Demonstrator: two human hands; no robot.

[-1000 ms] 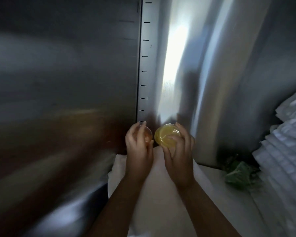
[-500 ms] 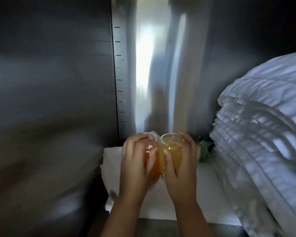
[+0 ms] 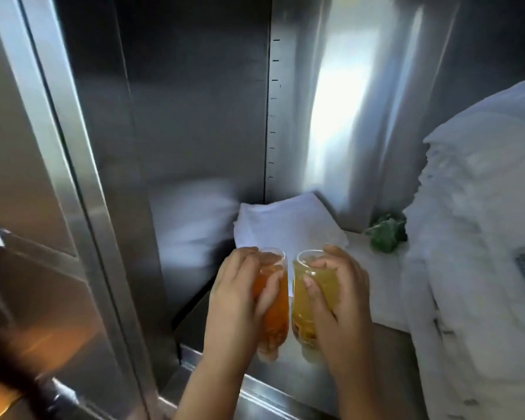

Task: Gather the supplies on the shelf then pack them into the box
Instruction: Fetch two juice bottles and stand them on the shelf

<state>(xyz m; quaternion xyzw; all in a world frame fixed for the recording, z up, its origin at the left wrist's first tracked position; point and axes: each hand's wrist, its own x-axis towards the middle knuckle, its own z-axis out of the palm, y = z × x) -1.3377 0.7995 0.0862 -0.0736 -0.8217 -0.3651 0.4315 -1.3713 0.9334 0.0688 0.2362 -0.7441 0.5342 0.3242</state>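
Observation:
My left hand [image 3: 237, 304] grips a clear bottle of orange liquid [image 3: 274, 316], held tilted over the front of the steel shelf [image 3: 285, 386]. Close beside it, my right hand [image 3: 337, 301] grips a clear bottle of yellow liquid [image 3: 302, 304]. The two bottles are side by side, almost touching, their flat ends pointing away from me. Fingers hide much of each bottle. The box is not in view.
A folded white cloth [image 3: 285, 225] lies at the shelf's back left corner. A small green bundle [image 3: 387, 234] sits behind a tall stack of white wrapped items [image 3: 482, 237] on the right. A steel side wall and door frame [image 3: 73, 177] stand at the left.
Both hands have pulled the two bottles from the back of the shelf toward its front edge. The view has shifted, showing the door frame at the left.

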